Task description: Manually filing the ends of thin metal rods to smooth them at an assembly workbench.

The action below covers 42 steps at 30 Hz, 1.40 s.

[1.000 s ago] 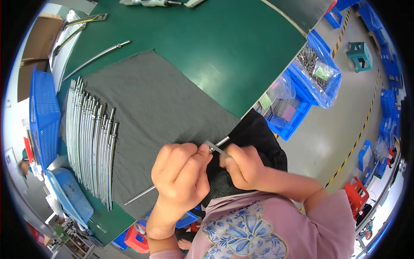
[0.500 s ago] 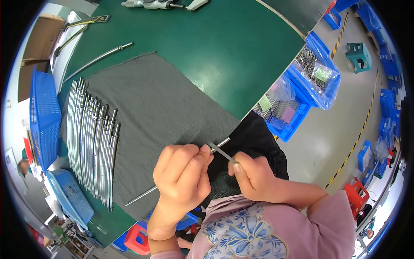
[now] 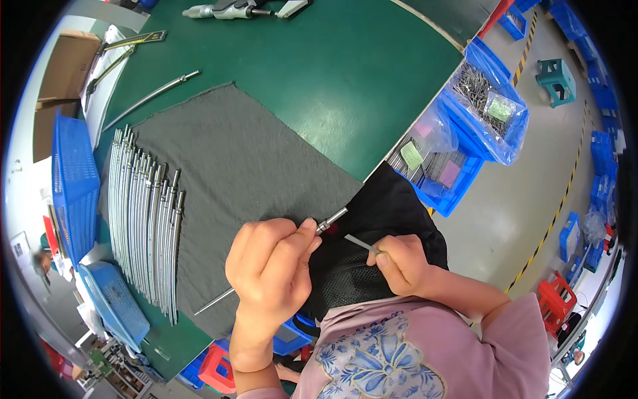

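Observation:
My left hand (image 3: 269, 269) is closed around a thin metal rod (image 3: 334, 218). The rod's thicker, stepped end pokes out past the thumb, and its slender tail shows on the other side of the wrist over the grey cloth. Pinched in my right hand (image 3: 404, 266) is a narrow flat grey strip (image 3: 359, 243), which looks like a small file. Its tip points at the rod but stands a little apart from it. Many similar metal rods (image 3: 143, 219) lie side by side in a row on the dark grey cloth (image 3: 226, 153), to the left.
One rod (image 3: 153, 95) lies alone on the green table (image 3: 319, 86). A micrometer (image 3: 232, 10) is at the far edge, calipers (image 3: 133, 43) at far left. Blue baskets (image 3: 74, 179) flank the left edge; blue bins (image 3: 465, 193) with metal parts stand right of the table.
The grey strip was across the rod's end; now my right hand has drawn it away to the right. My left hand has shifted slightly left with the rod.

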Tool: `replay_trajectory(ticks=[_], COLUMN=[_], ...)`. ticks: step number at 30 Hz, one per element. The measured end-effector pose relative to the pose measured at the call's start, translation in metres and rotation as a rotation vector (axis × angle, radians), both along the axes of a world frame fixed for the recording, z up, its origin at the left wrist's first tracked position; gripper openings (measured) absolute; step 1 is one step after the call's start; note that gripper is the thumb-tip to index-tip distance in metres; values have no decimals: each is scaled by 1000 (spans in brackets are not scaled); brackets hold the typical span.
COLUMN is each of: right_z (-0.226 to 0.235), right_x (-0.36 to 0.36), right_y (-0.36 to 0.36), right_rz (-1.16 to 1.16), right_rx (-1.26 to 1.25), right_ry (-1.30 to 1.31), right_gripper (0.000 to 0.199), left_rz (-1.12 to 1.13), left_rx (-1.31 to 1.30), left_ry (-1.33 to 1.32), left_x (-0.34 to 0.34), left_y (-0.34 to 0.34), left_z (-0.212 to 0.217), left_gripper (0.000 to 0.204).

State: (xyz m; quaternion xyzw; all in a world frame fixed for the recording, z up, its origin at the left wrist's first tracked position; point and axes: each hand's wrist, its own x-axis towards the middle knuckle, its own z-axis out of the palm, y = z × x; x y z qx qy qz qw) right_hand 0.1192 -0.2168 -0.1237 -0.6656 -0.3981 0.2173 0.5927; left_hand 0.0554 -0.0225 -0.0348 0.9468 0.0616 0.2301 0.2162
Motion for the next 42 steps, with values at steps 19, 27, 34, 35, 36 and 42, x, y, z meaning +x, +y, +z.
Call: replay_trajectory(ticks=[19,27,34,35,36,42], right_z=[47,64,52,52,46,40], right_x=[44,33,39,42,47,73], right_y=[58,42,34,34,27,33], right_rz=[-183,-6,-138,-178,-195,-373], right_rx=[114,232,308,259,199,193], right_ry=[-90,35,326,356,287,290], right_gripper=[9,13,11,2,8,19], left_rz=[-7,-30,-212,-206,-215,-234], left_rx=[-43,-60,360,365,354,477], left_ry=[-14,-4,94,105,89,121], left_x=[1,-18,16,22,30,56], left_y=[-2,-19,42,59,70,57], left_z=[4,31,55,49,49,42], left_gripper=[19,21,13,12,12,10])
